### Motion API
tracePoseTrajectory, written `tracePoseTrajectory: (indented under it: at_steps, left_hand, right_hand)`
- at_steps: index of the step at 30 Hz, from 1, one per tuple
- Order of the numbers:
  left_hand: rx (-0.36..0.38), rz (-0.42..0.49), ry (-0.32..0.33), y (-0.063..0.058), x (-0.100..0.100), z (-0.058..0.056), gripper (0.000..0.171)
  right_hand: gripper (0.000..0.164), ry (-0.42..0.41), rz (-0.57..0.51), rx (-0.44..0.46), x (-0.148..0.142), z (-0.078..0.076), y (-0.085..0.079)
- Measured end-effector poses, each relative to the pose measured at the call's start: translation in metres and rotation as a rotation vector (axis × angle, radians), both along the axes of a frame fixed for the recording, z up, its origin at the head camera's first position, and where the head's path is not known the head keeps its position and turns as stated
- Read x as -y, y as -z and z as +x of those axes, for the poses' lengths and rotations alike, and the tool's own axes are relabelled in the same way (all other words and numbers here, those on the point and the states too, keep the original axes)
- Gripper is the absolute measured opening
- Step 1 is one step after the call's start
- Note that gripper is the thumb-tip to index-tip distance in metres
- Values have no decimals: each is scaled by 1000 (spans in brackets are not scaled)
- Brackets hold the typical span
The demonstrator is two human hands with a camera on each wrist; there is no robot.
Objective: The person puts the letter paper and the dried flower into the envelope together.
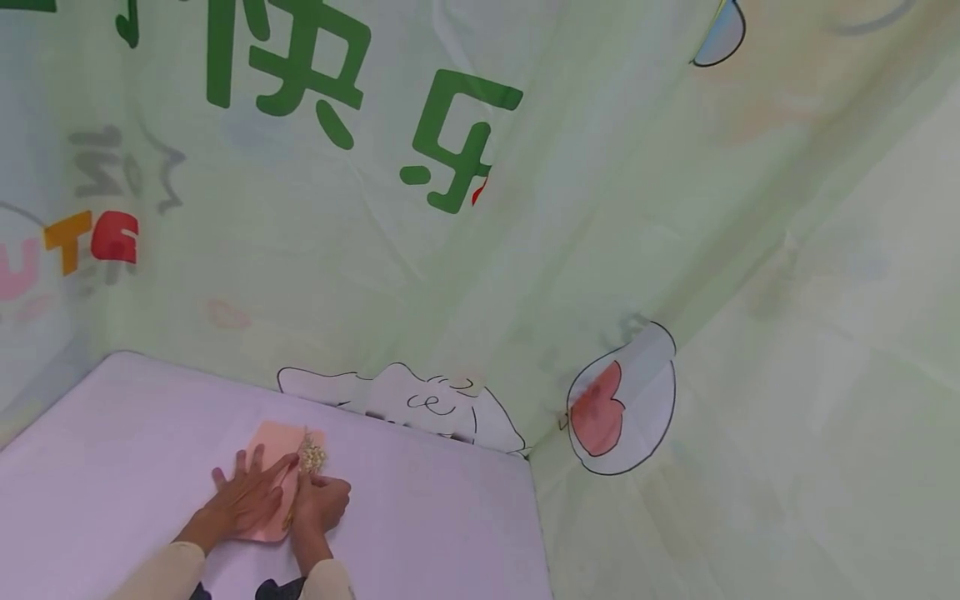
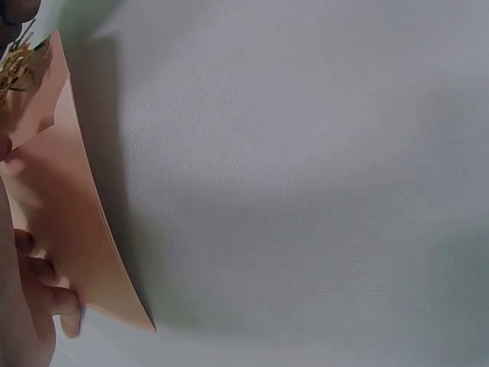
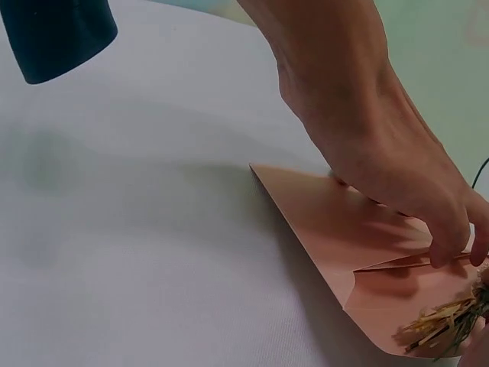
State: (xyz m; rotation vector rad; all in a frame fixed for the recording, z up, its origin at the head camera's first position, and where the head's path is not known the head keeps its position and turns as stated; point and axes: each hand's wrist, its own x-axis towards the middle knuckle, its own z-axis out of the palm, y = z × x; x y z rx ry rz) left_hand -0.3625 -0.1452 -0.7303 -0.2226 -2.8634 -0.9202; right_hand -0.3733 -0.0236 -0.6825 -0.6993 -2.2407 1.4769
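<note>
A pink paper envelope (image 1: 273, 437) lies on the table, its pocket edge slightly raised in the right wrist view. My left hand (image 1: 249, 496) rests on the envelope with its fingers spread. In the right wrist view, the thumb and forefinger of that left hand (image 3: 374, 145) touch the pocket edge. My right hand (image 1: 321, 504) holds a small bunch of dried flowers (image 1: 313, 455) at the envelope's right side. The stems (image 3: 443, 325) lie over the pink paper in the right wrist view. That hand's grip is mostly hidden at the frame edge.
The pale table (image 1: 435, 533) extends around the envelope, with its far edge against a printed cloth backdrop (image 1: 337, 250). A dark cylindrical object (image 3: 61, 34) shows at the upper left of the right wrist view.
</note>
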Motion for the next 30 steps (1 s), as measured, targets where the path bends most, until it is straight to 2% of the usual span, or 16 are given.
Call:
tracePoseTrajectory:
  at_steps: [6,12,23,27,30]
  left_hand:
    - [24,40,13,-3,3,-1,52]
    - [-20,6,-4,3,3,-2,52]
    - [-11,-4,-15,1,2,-4,51]
    - [-45,-70,22,5,4,-3,61]
    - [-55,-97,32,6,5,-2,62]
  right_hand:
    - [27,-4,30,30,5,-4,9]
    - [29,-20,59,62,7,-9,20]
    - [31,-70,34,103,10,-17,22]
    - [30,-94,15,130,11,-17,22]
    - [31,-118,16,133,13,-19,22]
